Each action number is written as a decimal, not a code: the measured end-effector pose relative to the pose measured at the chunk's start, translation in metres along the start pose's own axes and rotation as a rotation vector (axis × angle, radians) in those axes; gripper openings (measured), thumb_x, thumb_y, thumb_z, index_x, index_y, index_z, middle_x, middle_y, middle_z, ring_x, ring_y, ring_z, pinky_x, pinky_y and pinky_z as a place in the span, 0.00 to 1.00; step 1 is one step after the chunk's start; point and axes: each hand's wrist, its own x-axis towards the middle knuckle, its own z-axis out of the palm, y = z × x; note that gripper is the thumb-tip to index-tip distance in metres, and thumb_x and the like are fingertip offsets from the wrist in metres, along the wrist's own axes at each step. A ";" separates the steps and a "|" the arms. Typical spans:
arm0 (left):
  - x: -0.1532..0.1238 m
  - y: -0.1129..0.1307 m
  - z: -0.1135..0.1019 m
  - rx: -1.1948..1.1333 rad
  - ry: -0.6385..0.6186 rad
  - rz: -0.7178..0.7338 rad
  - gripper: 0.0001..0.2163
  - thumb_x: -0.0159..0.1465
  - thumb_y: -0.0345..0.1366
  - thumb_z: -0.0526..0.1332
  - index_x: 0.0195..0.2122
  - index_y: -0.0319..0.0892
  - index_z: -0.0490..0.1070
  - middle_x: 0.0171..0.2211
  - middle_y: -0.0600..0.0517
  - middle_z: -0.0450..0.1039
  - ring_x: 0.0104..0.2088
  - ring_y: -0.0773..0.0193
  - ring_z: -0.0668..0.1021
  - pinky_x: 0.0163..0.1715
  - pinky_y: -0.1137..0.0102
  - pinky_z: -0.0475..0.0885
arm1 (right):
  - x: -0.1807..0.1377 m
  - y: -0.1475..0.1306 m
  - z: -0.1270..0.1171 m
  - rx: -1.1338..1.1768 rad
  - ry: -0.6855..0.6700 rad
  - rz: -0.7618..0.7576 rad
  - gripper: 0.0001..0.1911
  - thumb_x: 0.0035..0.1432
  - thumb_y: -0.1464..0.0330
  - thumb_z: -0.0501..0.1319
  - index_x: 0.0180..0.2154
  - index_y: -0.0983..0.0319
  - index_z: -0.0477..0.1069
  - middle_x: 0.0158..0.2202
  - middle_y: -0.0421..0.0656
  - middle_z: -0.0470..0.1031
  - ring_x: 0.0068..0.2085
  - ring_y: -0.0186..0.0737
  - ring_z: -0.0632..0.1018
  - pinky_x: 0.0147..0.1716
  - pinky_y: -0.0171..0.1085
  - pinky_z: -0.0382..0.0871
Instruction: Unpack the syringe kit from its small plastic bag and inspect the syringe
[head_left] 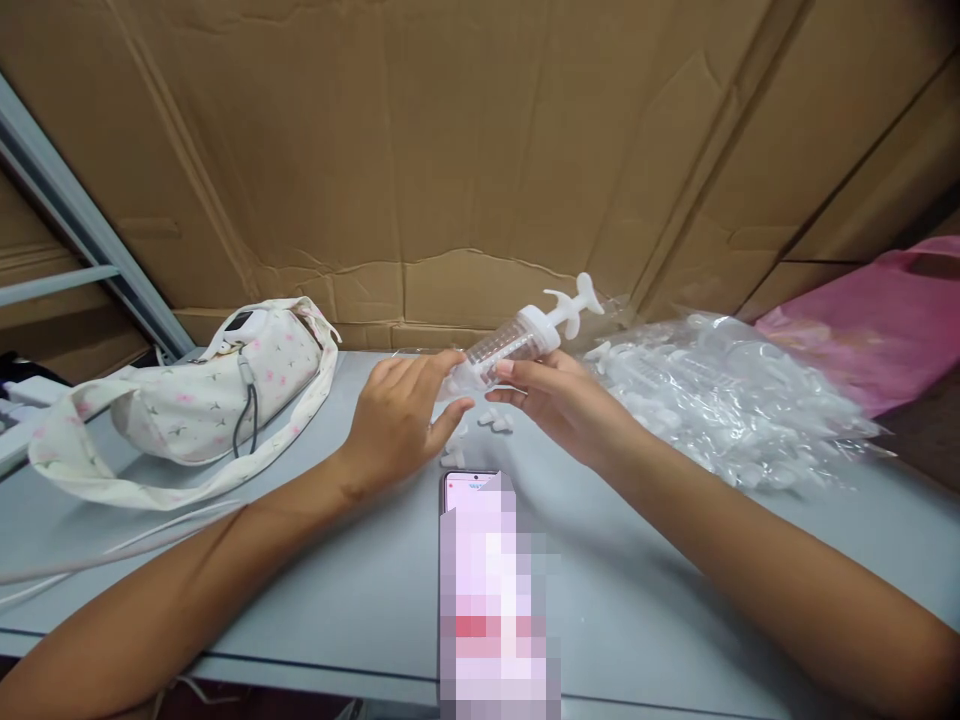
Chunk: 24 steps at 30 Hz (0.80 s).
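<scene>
Your right hand (559,400) holds the syringe (517,340) by its clear barrel, above the desk (337,590). Its long axis rises to the right, plunger up. Your left hand (401,420) pinches the lower tip, fingers closed on it.

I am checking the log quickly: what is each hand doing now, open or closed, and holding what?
Left hand: fingers closed on the tip end of the syringe.
Right hand: fingers closed on the syringe barrel.
</scene>
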 end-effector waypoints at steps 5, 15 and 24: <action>-0.006 -0.006 0.001 0.052 0.005 -0.001 0.13 0.67 0.43 0.53 0.42 0.38 0.66 0.32 0.49 0.75 0.31 0.60 0.75 0.33 0.67 0.65 | -0.001 0.005 0.002 0.161 -0.021 0.091 0.11 0.48 0.63 0.68 0.32 0.59 0.70 0.36 0.39 0.73 0.40 0.38 0.74 0.42 0.42 0.69; -0.013 -0.009 -0.001 0.141 -0.133 0.016 0.19 0.68 0.48 0.47 0.32 0.39 0.67 0.26 0.49 0.71 0.27 0.60 0.71 0.27 0.67 0.60 | -0.014 0.005 0.014 0.245 -0.046 0.057 0.09 0.56 0.60 0.63 0.32 0.60 0.70 0.35 0.41 0.73 0.39 0.39 0.75 0.45 0.46 0.71; -0.009 0.007 -0.012 -0.451 -0.383 -0.437 0.18 0.66 0.50 0.49 0.26 0.42 0.59 0.19 0.58 0.58 0.20 0.69 0.61 0.22 0.73 0.55 | -0.015 0.003 0.010 0.167 -0.078 0.006 0.09 0.57 0.61 0.63 0.34 0.60 0.71 0.35 0.40 0.73 0.41 0.40 0.76 0.43 0.44 0.73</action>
